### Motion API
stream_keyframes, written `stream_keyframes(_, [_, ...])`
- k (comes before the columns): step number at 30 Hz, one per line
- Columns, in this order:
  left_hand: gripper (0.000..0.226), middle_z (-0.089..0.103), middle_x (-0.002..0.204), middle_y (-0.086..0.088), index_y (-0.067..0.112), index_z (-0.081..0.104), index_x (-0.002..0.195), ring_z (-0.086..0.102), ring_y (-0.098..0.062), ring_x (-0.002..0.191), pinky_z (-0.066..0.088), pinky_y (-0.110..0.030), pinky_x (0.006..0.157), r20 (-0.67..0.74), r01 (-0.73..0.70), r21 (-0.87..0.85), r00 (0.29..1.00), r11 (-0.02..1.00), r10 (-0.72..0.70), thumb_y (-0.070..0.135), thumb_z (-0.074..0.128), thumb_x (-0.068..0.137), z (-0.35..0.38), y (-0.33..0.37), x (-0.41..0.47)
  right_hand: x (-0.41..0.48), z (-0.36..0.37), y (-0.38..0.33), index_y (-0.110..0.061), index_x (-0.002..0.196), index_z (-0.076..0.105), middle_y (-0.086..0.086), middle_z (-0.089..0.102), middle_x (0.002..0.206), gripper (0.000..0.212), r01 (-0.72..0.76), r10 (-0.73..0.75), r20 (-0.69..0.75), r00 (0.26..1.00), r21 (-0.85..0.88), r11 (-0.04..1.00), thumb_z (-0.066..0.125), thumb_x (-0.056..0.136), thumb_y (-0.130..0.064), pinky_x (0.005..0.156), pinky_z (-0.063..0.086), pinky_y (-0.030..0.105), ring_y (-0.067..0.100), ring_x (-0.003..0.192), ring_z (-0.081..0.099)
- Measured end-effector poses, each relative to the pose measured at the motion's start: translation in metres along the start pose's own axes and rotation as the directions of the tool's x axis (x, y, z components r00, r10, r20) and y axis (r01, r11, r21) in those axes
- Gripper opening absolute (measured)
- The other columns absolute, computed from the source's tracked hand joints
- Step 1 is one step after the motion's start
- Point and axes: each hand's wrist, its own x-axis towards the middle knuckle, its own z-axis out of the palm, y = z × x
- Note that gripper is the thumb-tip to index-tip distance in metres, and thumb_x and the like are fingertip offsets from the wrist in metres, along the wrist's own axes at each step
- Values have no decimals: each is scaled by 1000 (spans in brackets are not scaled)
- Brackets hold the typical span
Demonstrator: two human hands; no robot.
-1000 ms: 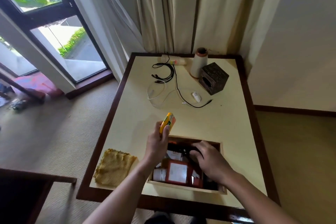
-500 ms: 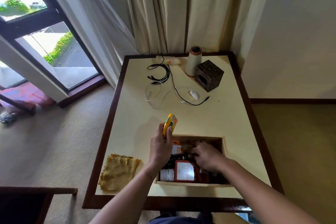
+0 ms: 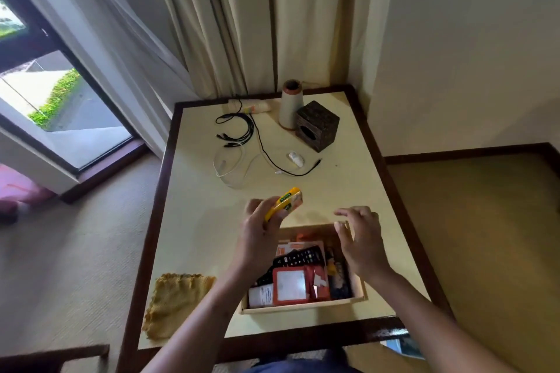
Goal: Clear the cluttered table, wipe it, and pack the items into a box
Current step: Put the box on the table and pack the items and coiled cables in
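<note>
A shallow wooden box sits near the table's front edge, holding a black remote, a red-framed item and small packs. My left hand grips a small yellow-orange pack above the box's far left corner. My right hand hovers over the box's far right corner with fingers spread, holding nothing. A yellow knitted cloth lies at the table's front left.
Farther back lie black cables, a white cable, a small white gadget, a thread cone, a dark carved cube and a lying tube. Curtains and a wall stand behind; a chair edge sits front left.
My right hand has come up out of the box and its fingers have spread. My left hand has tilted the yellow pack and lifted it a little.
</note>
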Motion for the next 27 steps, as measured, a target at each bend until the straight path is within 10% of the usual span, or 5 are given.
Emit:
stream_keyframes(4, [18, 65, 106, 12, 26, 71, 115, 64, -5, 86, 49, -10, 68, 363, 20, 107, 930, 994, -58, 25, 70, 97, 17, 24, 4, 3, -5, 18, -25, 130, 60, -2, 58, 134, 31, -435, 304, 356, 884, 386, 813, 39, 109, -36, 93, 43, 25, 14, 124, 54])
stream_keyframes(13, [22, 68, 106, 2, 17, 67, 109, 70, -16, 94, 63, -40, 77, 757, -125, 181, 651, 976, -57, 7, 72, 90, 63, 34, 7, 9, -15, 27, -34, 120, 64, -1, 69, 120, 26, -550, 283, 535, 796, 444, 708, 42, 109, -36, 102, 52, 40, 16, 114, 64])
stream_keyframes(19, [21, 68, 103, 10, 23, 71, 106, 69, -9, 90, 61, -29, 71, 713, -88, 197, 697, 976, -81, 18, 78, 87, 47, 24, 3, 3, -28, 20, -26, 95, 67, -11, 59, 100, 14, 137, -138, 123, 983, 21, 990, 67, 91, -12, 82, 49, 24, 7, 96, 55])
stream_keyframes(22, [18, 75, 95, 8, 23, 73, 103, 73, -11, 86, 62, -40, 75, 630, 2, 185, 767, 983, -120, 19, 80, 87, 26, 10, 4, -3, -32, 7, -24, 99, 75, -6, 70, 99, 17, 559, -383, 456, 803, -354, 750, 63, 86, -23, 89, 44, 39, 20, 107, 55])
stream_keyframes(27, [26, 78, 90, -3, 20, 74, 97, 77, -26, 84, 61, -57, 74, 512, 224, 83, 826, 971, -234, 35, 81, 76, -5, -4, 4, -6, -20, -22, -14, 109, 72, 7, 73, 107, 30, 722, -134, 753, 644, -541, 433, 63, 89, -35, 112, 25, 55, 31, 120, 48])
